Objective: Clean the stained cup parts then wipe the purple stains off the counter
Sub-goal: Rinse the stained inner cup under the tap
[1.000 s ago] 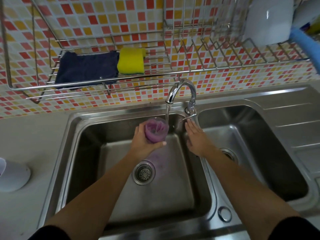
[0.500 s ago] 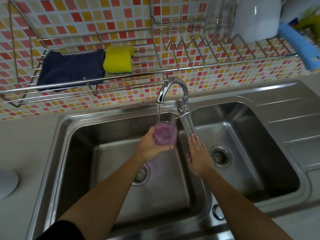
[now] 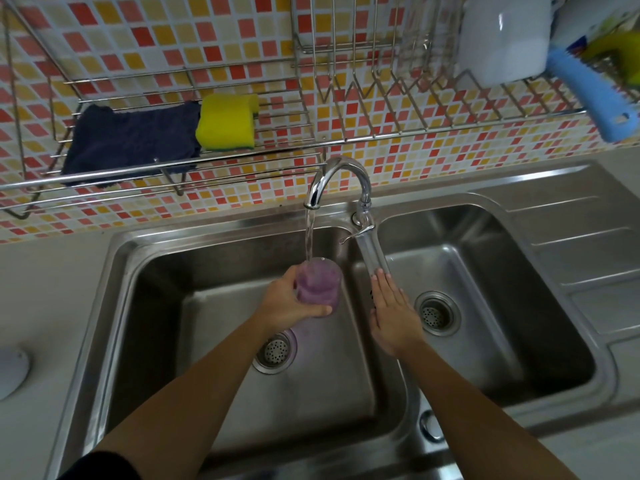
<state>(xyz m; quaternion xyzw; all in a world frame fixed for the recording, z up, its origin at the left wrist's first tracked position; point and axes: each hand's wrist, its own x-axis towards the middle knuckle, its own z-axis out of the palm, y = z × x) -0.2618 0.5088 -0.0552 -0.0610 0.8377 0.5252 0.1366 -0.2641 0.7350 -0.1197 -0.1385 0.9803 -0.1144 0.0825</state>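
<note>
My left hand [image 3: 289, 301] grips a clear cup [image 3: 318, 284] stained purple inside, holding it over the left basin [image 3: 194, 271] under the water running from the tap [image 3: 337, 180]. Purple-tinted water shows near the left drain [image 3: 275, 349]. My right hand [image 3: 393, 311] lies flat with straight fingers on the divider between the two basins, its fingertips close to the tap's lever [image 3: 360, 232], holding nothing. A white round part [image 3: 10, 370] sits on the counter at the far left edge, cut off by the frame.
A wire rack [image 3: 277, 147] on the tiled wall carries a dark blue cloth [image 3: 133, 142] and a yellow sponge [image 3: 227, 121]. Farther right hang a white container [image 3: 504, 38] and a blue brush [image 3: 592, 98]. The right basin [image 3: 485, 271] and its draining board [image 3: 585, 251] lie to the right.
My left hand turned the cup more upright under the stream. My right hand drew back from the tap lever and settled flat on the divider. The view shifted slightly.
</note>
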